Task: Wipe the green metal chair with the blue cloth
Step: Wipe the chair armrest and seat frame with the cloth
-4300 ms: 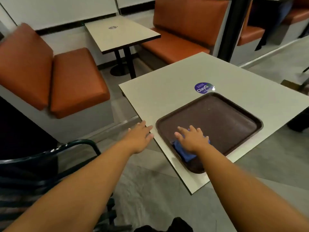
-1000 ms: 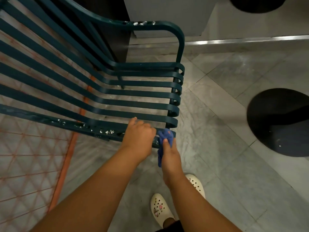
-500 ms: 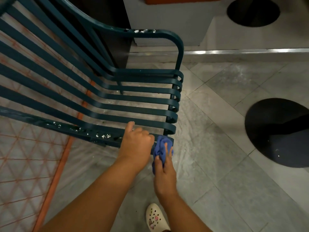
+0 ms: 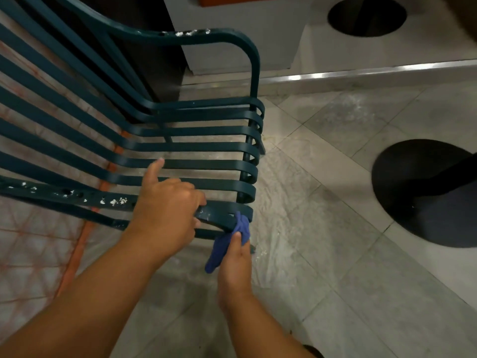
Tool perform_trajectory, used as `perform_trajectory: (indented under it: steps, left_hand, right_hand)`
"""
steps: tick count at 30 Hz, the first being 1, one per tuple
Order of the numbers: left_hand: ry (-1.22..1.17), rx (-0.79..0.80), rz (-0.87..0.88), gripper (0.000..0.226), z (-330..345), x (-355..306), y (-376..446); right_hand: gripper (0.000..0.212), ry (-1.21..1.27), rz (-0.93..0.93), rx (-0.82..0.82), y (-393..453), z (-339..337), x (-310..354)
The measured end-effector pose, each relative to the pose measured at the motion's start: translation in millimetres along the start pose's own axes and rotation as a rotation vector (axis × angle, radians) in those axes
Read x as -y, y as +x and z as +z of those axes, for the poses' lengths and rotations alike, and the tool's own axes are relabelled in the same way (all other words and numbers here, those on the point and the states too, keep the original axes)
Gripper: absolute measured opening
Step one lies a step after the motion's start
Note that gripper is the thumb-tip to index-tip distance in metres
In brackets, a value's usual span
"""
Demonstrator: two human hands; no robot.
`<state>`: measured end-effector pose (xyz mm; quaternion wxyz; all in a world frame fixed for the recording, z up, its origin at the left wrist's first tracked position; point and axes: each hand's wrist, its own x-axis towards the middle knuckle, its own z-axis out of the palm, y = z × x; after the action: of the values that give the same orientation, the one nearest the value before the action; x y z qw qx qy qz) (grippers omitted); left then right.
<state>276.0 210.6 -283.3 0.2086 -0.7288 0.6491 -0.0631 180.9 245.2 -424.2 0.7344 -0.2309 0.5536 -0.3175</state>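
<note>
The right hand (image 4: 233,262) pinches the blue cloth (image 4: 229,241) and presses it against the front end of the chair's (image 4: 196,146) nearest slat. The left hand (image 4: 166,210) grips that same slat just beside it, forefinger raised. The green chair stands on a grey tiled floor (image 4: 348,293), paint chipped along its arms.

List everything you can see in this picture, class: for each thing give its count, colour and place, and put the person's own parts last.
chair: one, dark green metal slats with chipped paint, left and centre.
cloth: one, blue, bunched against the chair's near front corner.
table bases: two, black and round, on the floor at right and top right.
floor: grey tiles, dusty near the chair.
metal strip: one, silver, along the step at top right.
left hand: one, gripping the chair's near armrest.
right hand: one, holding the cloth.
</note>
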Motion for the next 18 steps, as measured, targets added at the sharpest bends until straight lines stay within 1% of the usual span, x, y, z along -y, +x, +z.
perform_trajectory:
  steps: [3,4,5,7,9,10,11,14,16,18]
  left_hand:
    - [0.018,-0.007,-0.006,0.036,1.7,3.0,1.9]
    - [0.021,-0.002,-0.001,0.036,2.1,3.7,2.4]
    - [0.026,0.001,0.004,0.036,2.8,4.1,3.9]
    - [0.033,0.015,0.003,0.036,3.0,5.7,4.7]
    - [0.023,0.013,0.01,0.036,5.1,6.5,6.3]
    - [0.022,0.013,0.011,0.036,6.6,7.1,7.0]
    - [0.026,0.018,0.01,0.037,8.1,7.5,7.2]
    - [0.038,-0.001,0.02,0.037,13.1,8.1,8.5]
    - [0.023,-0.014,0.024,0.034,15.0,8.8,8.6]
    - [0.011,-0.024,0.019,0.034,16.9,9.9,8.2]
  right_hand:
    - [0.047,0.019,-0.153,-0.01,-4.5,3.4,-15.9]
    - [0.054,0.003,-0.152,-0.005,-3.2,-0.4,-19.7]
    - [0.056,-0.015,-0.126,-0.011,3.5,-5.6,-23.1]
    - [0.042,-0.018,0.007,-0.014,23.0,-14.8,-24.7]
    - [0.032,0.002,0.084,0.016,38.2,-20.8,-23.3]
    - [0.029,0.023,0.082,0.011,42.4,-19.4,-22.4]
    - [0.025,0.031,0.04,0.003,41.7,-16.9,-21.9]
    - [0.029,0.029,-0.136,0.011,33.6,-16.9,-28.3]
    - [0.028,-0.033,-0.128,-0.008,46.4,-20.8,-40.2]
    - [0.023,-0.037,-0.034,0.001,60.0,-24.3,-43.2]
